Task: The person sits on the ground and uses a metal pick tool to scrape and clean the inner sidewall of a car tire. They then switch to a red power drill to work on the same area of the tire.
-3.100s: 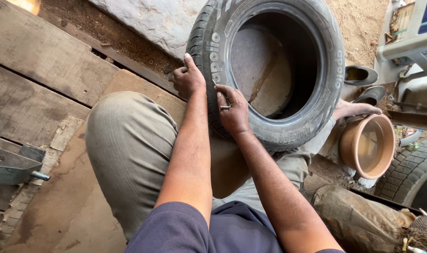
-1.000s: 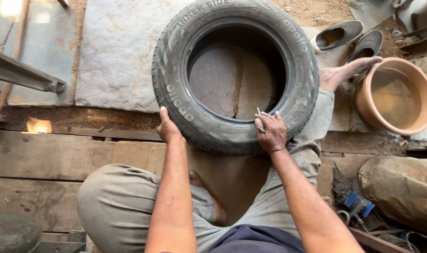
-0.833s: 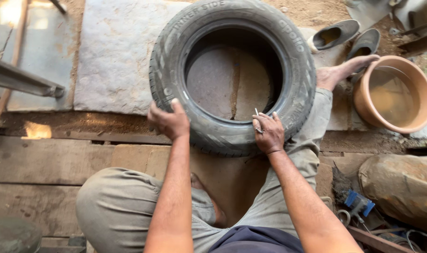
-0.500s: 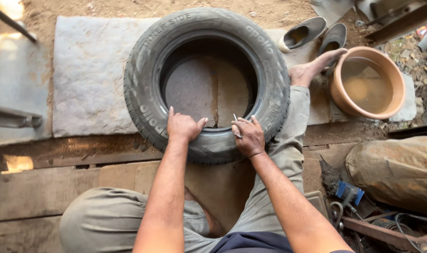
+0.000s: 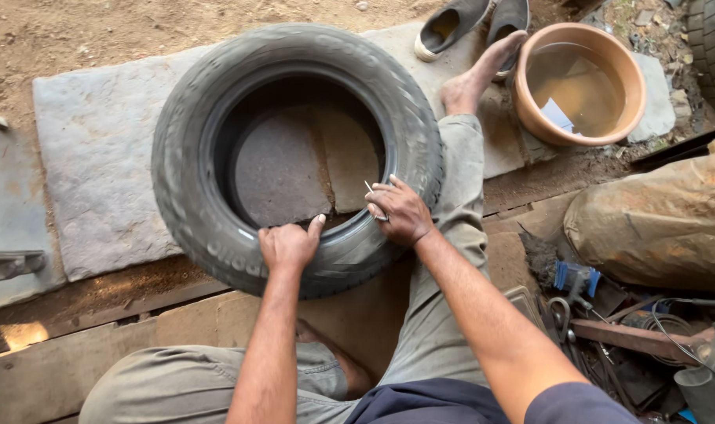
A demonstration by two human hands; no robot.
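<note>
Tyre (image 5: 216,212) lying flat on grey stone slab (image 5: 98,157), near sidewall resting against bent knee, opening facing up at the camera. Slab visible through the opening.

Left hand (image 5: 288,245) on the near sidewall at the bead: fingers curled down over the rubber, thumb stretched toward the opening edge. Pressing or gripping the wall itself, nothing else in it.

Right hand (image 5: 400,212) on the same inner rim, just right of the left hand, the two near but apart. Fingers closed around a thin pale metal tool (image 5: 372,194) (short spike or awl, too small to tell which), tip poking out above the knuckles toward the opening.

Key geometry: worked spot sits on the near arc of the bead, between the two hands, right under the fingertips. Tool shaft lying roughly radial, pointing from the rim inward and up-left across the opening. Right hand nearer to that spot with the tool; left hand beside it as a brace.

Around: right leg stretched along the tyre's right side, bare foot (image 5: 471,78) near a pair of shoes (image 5: 475,23). Terracotta basin (image 5: 579,85) with murky water beyond the foot. Sack (image 5: 648,228) and scattered scrap metal (image 5: 608,330) at right. Wooden planks (image 5: 98,330) underneath at left.
</note>
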